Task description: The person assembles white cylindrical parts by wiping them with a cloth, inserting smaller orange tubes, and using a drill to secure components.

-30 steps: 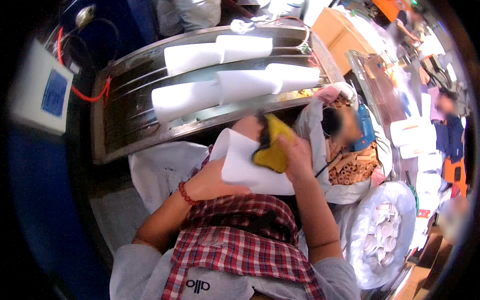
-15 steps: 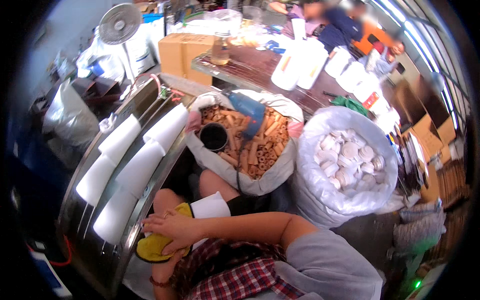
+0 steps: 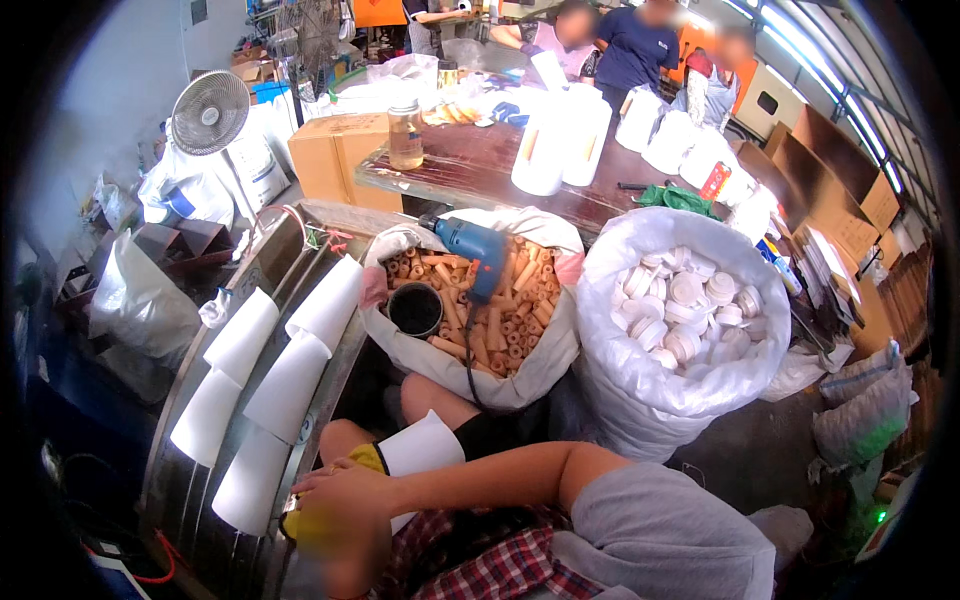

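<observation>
A white tapered plastic cylinder (image 3: 424, 446) lies across my lap, its wide end toward the right. My right hand (image 3: 345, 492) reaches over from the right and is closed on a yellow cloth (image 3: 368, 460) with dark edging, pressed around the cylinder's left part. Below it, my left hand (image 3: 345, 550) is smeared by motion and its fingers cannot be made out. To the left, several white tapered cylinders (image 3: 285, 395) sit nested in two rows on the rods of a metal trough (image 3: 335, 400).
Ahead stands a sack (image 3: 470, 385) of orange-brown tubes, holding a blue power drill (image 3: 475, 250) and a dark cup (image 3: 414, 309). A bag (image 3: 650, 400) of white caps is at right. Beyond are a table (image 3: 465, 165), a glass jar (image 3: 405, 135), a carton (image 3: 335, 150), a fan (image 3: 210, 112) and several people.
The view has tilted up slightly. My right hand stays on the cloth, now bunched more under it. My left hand has become blurred, and less of the cloth shows.
</observation>
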{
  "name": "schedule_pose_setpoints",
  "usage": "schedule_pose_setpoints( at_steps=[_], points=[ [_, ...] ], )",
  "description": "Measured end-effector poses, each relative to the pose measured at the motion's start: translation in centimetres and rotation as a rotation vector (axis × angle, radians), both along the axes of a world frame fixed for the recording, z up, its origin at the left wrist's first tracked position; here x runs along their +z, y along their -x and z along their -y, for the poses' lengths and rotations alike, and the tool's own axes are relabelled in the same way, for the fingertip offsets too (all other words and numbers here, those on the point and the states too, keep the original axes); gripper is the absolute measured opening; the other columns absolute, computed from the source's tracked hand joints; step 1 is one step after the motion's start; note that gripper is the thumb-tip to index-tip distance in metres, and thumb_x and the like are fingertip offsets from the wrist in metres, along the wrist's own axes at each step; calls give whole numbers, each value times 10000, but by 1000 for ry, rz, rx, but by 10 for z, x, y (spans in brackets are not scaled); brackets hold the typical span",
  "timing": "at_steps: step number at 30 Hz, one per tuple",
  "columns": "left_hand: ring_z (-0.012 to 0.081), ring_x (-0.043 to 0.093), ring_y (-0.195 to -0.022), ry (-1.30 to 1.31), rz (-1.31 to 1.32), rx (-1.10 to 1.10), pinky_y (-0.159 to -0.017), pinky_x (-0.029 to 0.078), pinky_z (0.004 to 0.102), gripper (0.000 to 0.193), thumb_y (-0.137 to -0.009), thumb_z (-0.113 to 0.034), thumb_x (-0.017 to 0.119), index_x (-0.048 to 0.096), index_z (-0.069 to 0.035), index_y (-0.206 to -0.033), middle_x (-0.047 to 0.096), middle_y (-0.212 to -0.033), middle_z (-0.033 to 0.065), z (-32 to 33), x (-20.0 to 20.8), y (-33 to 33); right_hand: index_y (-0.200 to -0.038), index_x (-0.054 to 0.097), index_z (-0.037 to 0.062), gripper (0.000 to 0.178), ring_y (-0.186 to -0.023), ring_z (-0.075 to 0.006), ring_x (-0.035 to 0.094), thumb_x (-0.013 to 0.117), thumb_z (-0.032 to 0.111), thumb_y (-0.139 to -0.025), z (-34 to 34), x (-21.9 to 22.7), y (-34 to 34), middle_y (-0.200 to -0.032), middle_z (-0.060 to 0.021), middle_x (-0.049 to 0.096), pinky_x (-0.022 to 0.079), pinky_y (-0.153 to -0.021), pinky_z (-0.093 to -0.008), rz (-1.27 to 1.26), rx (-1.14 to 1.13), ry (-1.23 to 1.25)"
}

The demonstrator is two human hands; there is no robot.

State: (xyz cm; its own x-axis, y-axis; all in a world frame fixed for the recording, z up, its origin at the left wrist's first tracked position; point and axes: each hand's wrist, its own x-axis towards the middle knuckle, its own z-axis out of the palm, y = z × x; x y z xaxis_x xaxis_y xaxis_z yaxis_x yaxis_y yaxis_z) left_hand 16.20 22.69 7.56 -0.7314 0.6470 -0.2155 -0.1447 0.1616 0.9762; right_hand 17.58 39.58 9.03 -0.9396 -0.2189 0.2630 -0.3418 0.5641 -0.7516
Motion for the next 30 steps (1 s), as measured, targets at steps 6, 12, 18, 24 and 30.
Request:
schedule_pose_setpoints(
  at_steps=[6, 12, 18, 24, 30],
  points=[
    [222, 478, -1082, 419, -526, -1, -916, 389, 335, 591, -852, -324, 613, 400, 54, -1253, 463, -1233, 139, 0, 5, -3, -1062, 590, 51, 356, -1024, -300, 547, 645, 244, -768, -12, 4, 1, -1080, -149, 581, 409, -856, -415, -133, -76, 205],
    [198, 541, -914, 166, -434, 282, -829, 420, 320, 481, -977, -374, 383, 511, 52, -1161, 570, -1049, 106, 11, 26, 1, -1035, 591, 52, 300, -832, -187, 596, 664, 240, -813, -40, 32, -5, -909, -73, 618, 479, -752, -324, 177, -419, 640],
    [200, 511, -1019, -110, 72, 1030, -899, 401, 328, 550, -906, -450, 509, 509, 23, -1187, 531, -1167, 122, 79, 2, 68, -1055, 576, 25, 329, -750, -194, 623, 521, 316, -913, -86, 53, -20, -872, -83, 619, 519, -676, -319, 363, -888, 889],
    [231, 425, -1191, -449, -156, 1215, -1008, 320, 381, 607, -894, -517, 480, 467, -40, -1270, 476, -1281, 135, 158, 29, 139, -996, 583, -19, 252, -1006, -186, 553, 519, 198, -885, -116, 19, -37, -1137, -95, 555, 440, -860, -308, 348, -747, 878],
    [236, 493, -1138, -265, -225, 1365, -979, 360, 360, 559, -931, -449, 449, 461, -10, -1277, 505, -1269, 111, 193, -13, 239, -806, 625, -40, 138, -1009, -203, 561, 588, 88, -774, -115, -11, -29, -1017, -110, 612, 417, -897, -329, 228, -651, 668]
  ],
)
